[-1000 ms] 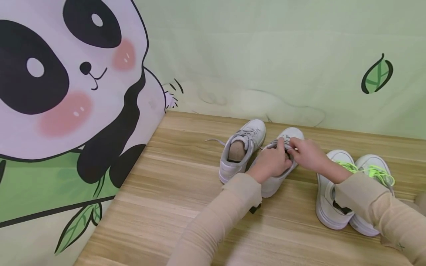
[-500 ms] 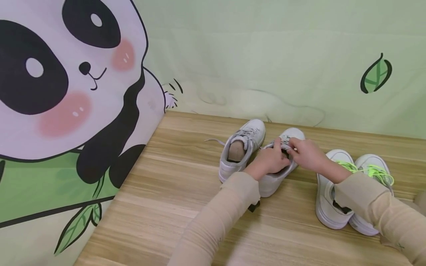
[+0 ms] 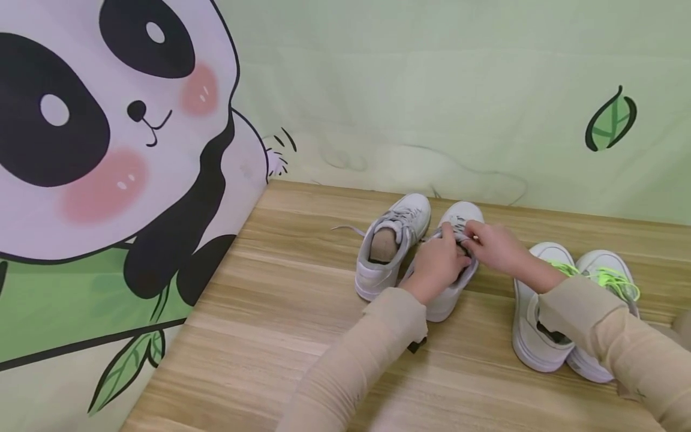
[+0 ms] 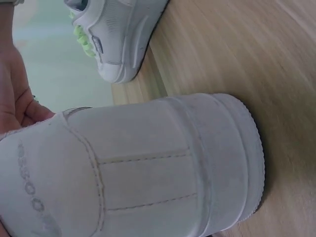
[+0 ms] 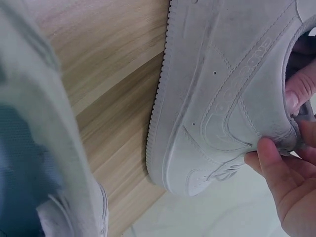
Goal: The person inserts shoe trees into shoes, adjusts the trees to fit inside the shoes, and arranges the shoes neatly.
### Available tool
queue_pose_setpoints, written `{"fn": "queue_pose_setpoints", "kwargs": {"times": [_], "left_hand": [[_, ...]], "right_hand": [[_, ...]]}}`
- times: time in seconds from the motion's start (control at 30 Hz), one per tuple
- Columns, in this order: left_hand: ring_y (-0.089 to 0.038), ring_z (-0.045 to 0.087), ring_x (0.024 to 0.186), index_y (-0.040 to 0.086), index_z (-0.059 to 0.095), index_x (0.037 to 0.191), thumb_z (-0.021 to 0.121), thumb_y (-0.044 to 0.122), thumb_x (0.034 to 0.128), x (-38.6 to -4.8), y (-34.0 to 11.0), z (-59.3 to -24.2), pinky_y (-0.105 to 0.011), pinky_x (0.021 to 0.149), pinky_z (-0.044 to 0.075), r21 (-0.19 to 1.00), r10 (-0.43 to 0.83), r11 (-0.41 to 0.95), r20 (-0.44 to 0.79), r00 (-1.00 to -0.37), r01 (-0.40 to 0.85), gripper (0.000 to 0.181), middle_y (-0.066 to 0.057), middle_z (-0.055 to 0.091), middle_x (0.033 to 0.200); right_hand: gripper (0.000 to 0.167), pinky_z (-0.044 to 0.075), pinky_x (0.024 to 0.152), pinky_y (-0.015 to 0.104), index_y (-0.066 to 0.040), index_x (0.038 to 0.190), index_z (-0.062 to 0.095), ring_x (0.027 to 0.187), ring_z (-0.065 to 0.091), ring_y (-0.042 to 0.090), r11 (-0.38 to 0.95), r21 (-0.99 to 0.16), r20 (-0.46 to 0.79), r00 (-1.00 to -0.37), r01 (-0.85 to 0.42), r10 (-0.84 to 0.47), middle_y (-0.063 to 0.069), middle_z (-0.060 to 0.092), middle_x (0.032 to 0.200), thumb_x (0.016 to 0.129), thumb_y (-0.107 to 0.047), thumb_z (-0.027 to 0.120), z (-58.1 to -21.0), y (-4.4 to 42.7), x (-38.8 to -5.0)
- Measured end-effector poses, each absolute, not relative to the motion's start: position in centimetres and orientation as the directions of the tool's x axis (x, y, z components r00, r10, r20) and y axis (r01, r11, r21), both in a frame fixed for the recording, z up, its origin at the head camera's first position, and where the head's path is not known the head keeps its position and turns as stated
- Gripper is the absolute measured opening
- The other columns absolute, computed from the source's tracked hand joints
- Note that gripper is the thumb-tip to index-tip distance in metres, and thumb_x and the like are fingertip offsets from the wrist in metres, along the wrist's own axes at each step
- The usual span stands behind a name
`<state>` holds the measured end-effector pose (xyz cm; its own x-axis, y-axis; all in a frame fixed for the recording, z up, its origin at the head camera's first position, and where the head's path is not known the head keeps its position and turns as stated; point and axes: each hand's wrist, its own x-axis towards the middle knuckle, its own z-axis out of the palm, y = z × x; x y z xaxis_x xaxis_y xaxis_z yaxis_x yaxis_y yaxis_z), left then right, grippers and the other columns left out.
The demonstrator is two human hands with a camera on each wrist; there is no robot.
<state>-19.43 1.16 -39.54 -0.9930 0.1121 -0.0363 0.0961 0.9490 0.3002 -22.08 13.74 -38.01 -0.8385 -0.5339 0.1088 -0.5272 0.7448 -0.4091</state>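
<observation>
Of the two white sneakers at the middle of the head view, the right one has both hands at its opening. My left hand grips its upper, index finger near the laces and thumb down inside the collar. Across from it, my right hand pinches a grey shoelace by the top eyelets, though fingers hide most of the lace. The heel of this sneaker fills the left wrist view. Close by on the left stands the other sneaker, grey-laced, one lace end lying loose.
A pair of white sneakers with neon green laces stands under my right forearm. All the shoes stand on a wood-grain surface. Behind it is a pale green wall, with a painted panda at left.
The right sneaker of the middle pair has swung its toe to the left. My left hand has shifted slightly, while the right hand stays near the eyelets.
</observation>
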Motion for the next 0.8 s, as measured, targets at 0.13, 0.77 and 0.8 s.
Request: {"fn": "queue_pose_setpoints", "kwargs": {"times": [0.13, 0.77, 0.8], "left_hand": [[-0.016, 0.062, 0.072, 0.011, 0.029, 0.129, 0.061, 0.038, 0.0802, -19.5, 0.6, -39.4, -0.026, 0.062, 0.046, 0.324, 0.173, 0.935, -0.066, -0.983, 0.143, 0.065, -0.003, 0.065, 0.081], [-0.012, 0.051, 0.083, 0.027, 0.052, 0.116, 0.064, 0.035, 0.0786, -20.1, -2.6, -39.0, -0.026, 0.057, 0.045, 0.102, 0.352, 0.925, 0.137, -0.926, 0.367, 0.04, 0.002, 0.05, 0.093], [-0.012, 0.05, 0.086, 0.028, 0.053, 0.116, 0.065, 0.034, 0.0784, -20.1, -2.7, -39.1, -0.026, 0.06, 0.046, 0.111, 0.357, 0.921, 0.139, -0.924, 0.373, 0.04, 0.002, 0.05, 0.097]], "right_hand": [[0.007, 0.032, 0.049, 0.025, -0.003, 0.081, 0.05, 0.05, 0.037, 0.012, 0.743, -0.393, 0.095, -0.827, -0.542, -0.553, 0.003, 0.049, 0.06, 0.082, -0.007, 0.057, -38.0, 14.0, -22.1], [0.039, 0.045, 0.067, 0.04, 0.004, 0.116, 0.055, 0.075, 0.058, 0.025, 0.689, -0.331, 0.083, -0.747, -0.645, -0.659, 0.022, 0.06, 0.107, 0.079, -0.005, 0.06, -37.8, 14.2, -21.7], [0.038, 0.046, 0.07, 0.042, 0.004, 0.116, 0.055, 0.081, 0.06, 0.028, 0.682, -0.327, 0.086, -0.739, -0.654, -0.668, 0.022, 0.06, 0.109, 0.079, -0.005, 0.06, -37.8, 14.2, -21.7]]}}
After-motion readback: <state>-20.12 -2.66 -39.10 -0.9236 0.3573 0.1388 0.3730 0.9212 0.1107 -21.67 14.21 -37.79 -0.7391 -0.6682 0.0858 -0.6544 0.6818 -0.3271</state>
